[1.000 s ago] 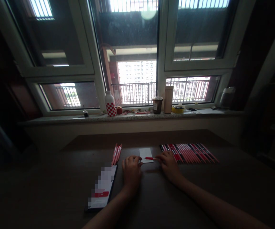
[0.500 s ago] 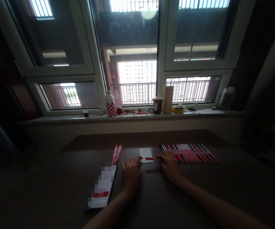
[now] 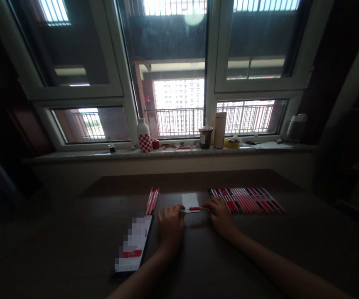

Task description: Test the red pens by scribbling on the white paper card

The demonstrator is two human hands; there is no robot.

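Observation:
A thin red pencil is held level just over the table, its red middle showing between my two hands. My left hand pinches its left end with thumb and finger. The right end sits in the closed fingertips of my right hand. Behind the pencil lies a small white paper card. A row of red, pink and black pencils lies side by side near my right hand. Several pink-red pencils lie in a small group beyond my left hand.
On the dark table, a phone-like device with a lit screen lies left of my left forearm. Along the windowsill stand a checkered bottle, a lidded cup, a tall flask and a yellow tape roll.
The pencil has shifted very slightly lower between my fingers. My left hand has moved slightly, while my right hand stays almost in place.

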